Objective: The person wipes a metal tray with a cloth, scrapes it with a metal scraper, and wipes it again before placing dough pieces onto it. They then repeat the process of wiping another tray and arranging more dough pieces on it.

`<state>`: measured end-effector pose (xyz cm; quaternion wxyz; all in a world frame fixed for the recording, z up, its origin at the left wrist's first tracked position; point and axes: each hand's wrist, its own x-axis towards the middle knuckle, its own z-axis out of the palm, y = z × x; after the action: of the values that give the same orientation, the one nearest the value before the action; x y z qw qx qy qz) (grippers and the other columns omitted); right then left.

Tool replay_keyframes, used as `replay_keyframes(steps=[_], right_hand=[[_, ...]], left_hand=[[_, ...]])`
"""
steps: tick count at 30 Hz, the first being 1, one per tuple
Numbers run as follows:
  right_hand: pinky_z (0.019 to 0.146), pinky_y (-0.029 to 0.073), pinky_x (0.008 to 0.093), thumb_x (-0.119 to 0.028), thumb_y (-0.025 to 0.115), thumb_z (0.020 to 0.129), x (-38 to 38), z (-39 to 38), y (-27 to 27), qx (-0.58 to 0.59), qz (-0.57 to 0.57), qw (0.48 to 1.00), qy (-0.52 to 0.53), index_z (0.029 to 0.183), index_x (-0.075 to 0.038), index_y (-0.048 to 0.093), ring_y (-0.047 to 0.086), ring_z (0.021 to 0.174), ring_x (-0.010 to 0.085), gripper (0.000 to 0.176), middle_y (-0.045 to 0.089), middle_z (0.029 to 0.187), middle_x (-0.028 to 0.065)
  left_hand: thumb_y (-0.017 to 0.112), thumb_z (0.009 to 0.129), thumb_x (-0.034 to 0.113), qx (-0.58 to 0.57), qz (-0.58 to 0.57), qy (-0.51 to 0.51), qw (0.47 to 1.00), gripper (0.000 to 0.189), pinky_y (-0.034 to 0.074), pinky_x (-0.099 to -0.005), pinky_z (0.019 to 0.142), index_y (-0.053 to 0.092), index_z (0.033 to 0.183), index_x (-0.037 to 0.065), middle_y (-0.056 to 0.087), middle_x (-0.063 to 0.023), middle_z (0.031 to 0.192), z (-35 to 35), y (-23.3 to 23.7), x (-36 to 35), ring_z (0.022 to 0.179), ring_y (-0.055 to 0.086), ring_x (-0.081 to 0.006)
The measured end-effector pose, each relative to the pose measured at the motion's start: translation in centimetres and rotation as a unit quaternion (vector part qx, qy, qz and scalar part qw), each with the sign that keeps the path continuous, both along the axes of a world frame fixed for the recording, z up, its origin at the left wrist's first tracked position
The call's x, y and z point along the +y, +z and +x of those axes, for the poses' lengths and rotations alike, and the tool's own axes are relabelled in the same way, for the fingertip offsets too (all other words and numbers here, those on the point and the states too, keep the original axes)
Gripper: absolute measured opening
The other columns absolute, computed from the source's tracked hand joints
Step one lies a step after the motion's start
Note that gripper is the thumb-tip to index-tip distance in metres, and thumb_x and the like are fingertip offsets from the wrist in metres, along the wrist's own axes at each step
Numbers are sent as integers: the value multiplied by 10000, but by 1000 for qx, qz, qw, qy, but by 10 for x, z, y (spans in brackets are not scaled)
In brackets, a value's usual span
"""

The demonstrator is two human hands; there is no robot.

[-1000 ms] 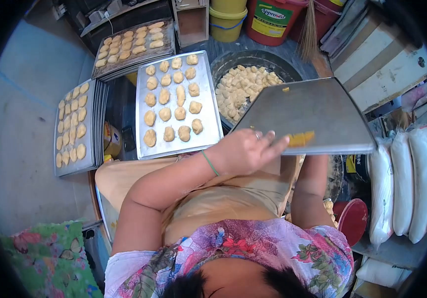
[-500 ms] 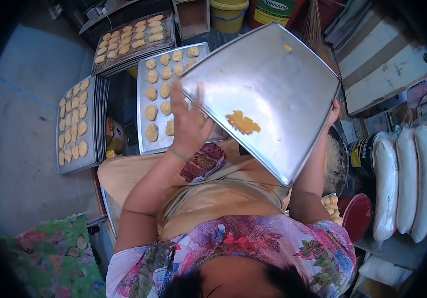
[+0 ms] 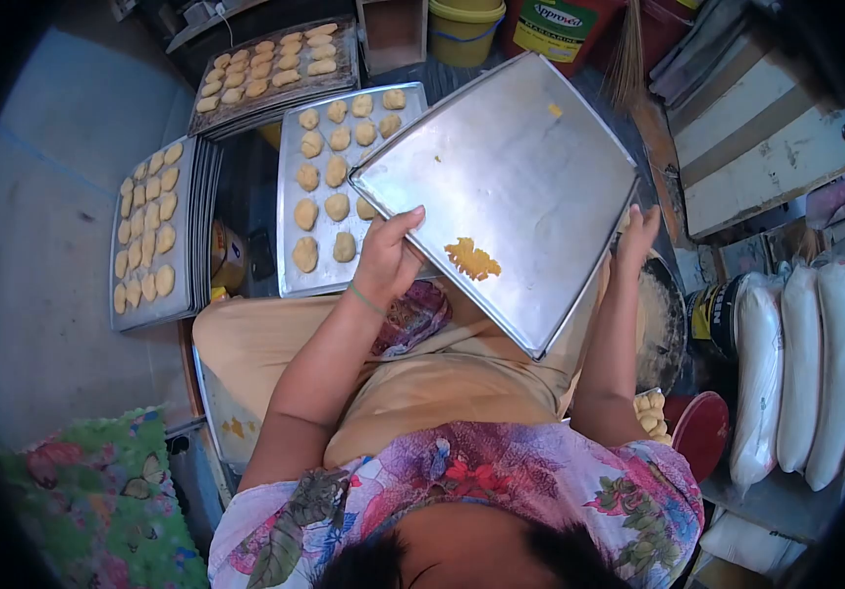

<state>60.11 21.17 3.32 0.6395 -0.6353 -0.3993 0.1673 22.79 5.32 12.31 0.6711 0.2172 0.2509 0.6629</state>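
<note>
A shiny metal baking tray (image 3: 530,177) is held tilted in front of me, with a patch of orange-brown residue (image 3: 472,258) near its lower left part. My left hand (image 3: 390,257) grips its left edge, thumb over the rim and the other fingers hidden below. At the right edge my right hand (image 3: 635,240) is closed on the rim, its fingers partly hidden. Under the held tray's left corner, another baking tray (image 3: 288,267) lies on the surface with rows of dough pieces (image 3: 308,177), partly covered.
At left stands a stack of trays (image 3: 191,285) topped with dough rolls. Farther back lies a darker tray (image 3: 344,74) with rolls. Yellow (image 3: 463,34) and red margarine (image 3: 550,34) buckets stand behind. Long filled plastic bags (image 3: 758,378) and a round dusty pan (image 3: 660,319) are at right.
The held tray has shifted left and slightly lower. My left hand, blurred and with fingers raised before, now clasps the left edge; my right hand has moved slightly down and left with the tray.
</note>
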Motion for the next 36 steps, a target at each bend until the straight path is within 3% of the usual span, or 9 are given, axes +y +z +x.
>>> replay_keyframes(steps=[3, 4, 6, 7, 9, 12, 18, 27, 36], right_hand=[[967, 413, 319, -134, 660, 840, -65, -36, 79, -191, 73, 969, 141, 1285, -5, 513, 516, 1147, 235, 486, 506, 1311, 144], [964, 421, 326, -120, 695, 810, -74, -37, 77, -155, 50, 946, 279, 1266, -45, 550, 526, 1139, 233, 484, 535, 1279, 141], [962, 429, 338, -101, 701, 799, -108, -65, 100, -215, -78, 841, 490, 1260, -65, 562, 538, 1126, 225, 483, 565, 1242, 143], [897, 461, 351, -200, 739, 795, -122, -90, 107, -248, 7, 782, 572, 1261, -43, 553, 573, 1015, 233, 526, 567, 1230, 133], [923, 423, 362, -174, 711, 804, -140, -131, 111, -286, 61, 736, 611, 1306, -64, 533, 543, 1054, 269, 544, 557, 1263, 119], [955, 374, 369, -131, 678, 813, -150, -159, 123, -390, 39, 718, 576, 1335, -92, 522, 504, 1093, 281, 547, 552, 1280, 93], [947, 364, 376, -104, 656, 821, -147, -165, 124, -388, 48, 687, 612, 1309, -117, 549, 497, 1079, 278, 499, 561, 1224, 92], [931, 408, 384, -115, 672, 808, -147, -168, 119, -372, 15, 695, 614, 1194, -86, 615, 537, 1030, 292, 391, 585, 1106, 102], [882, 444, 375, -98, 672, 804, -148, -167, 110, -363, 51, 696, 618, 1060, -65, 652, 556, 967, 293, 259, 600, 1033, 101]], left_hand=[[580, 882, 112, 41, -17, 21, 999, 420, 497, -403, 929, 478, 1248, -68, 605, -146, 1147, 0, 1, 1, 1053, 609, -257], [583, 877, 111, 56, -30, 25, 998, 425, 497, -404, 927, 478, 1246, -71, 606, -150, 1145, 1, -2, -3, 1054, 610, -259], [579, 869, 80, 40, -38, 9, 998, 418, 486, -398, 936, 472, 1248, -59, 596, -142, 1157, -1, -6, -4, 1065, 598, -250], [577, 864, 65, 32, -37, 2, 999, 417, 480, -396, 940, 469, 1250, -53, 590, -139, 1163, -1, -7, -1, 1071, 592, -246], [582, 861, 65, 41, -34, -1, 999, 408, 481, -390, 935, 479, 1236, -56, 595, -136, 1150, 1, -6, 1, 1061, 594, -241], [588, 856, 65, 55, -38, 4, 998, 398, 482, -382, 927, 492, 1222, -57, 600, -131, 1137, 0, -4, -4, 1049, 594, -233], [594, 849, 59, 83, -39, 13, 996, 403, 481, -371, 916, 497, 1224, -49, 600, -121, 1132, -4, 5, -1, 1045, 587, -223], [578, 851, 29, 95, -45, 34, 994, 395, 483, -366, 914, 492, 1227, -58, 593, -126, 1143, 1, 3, 2, 1043, 586, -220], [577, 852, 25, 90, -64, 44, 993, 385, 483, -364, 913, 499, 1220, -58, 599, -129, 1139, 4, 1, -2, 1044, 590, -229]])
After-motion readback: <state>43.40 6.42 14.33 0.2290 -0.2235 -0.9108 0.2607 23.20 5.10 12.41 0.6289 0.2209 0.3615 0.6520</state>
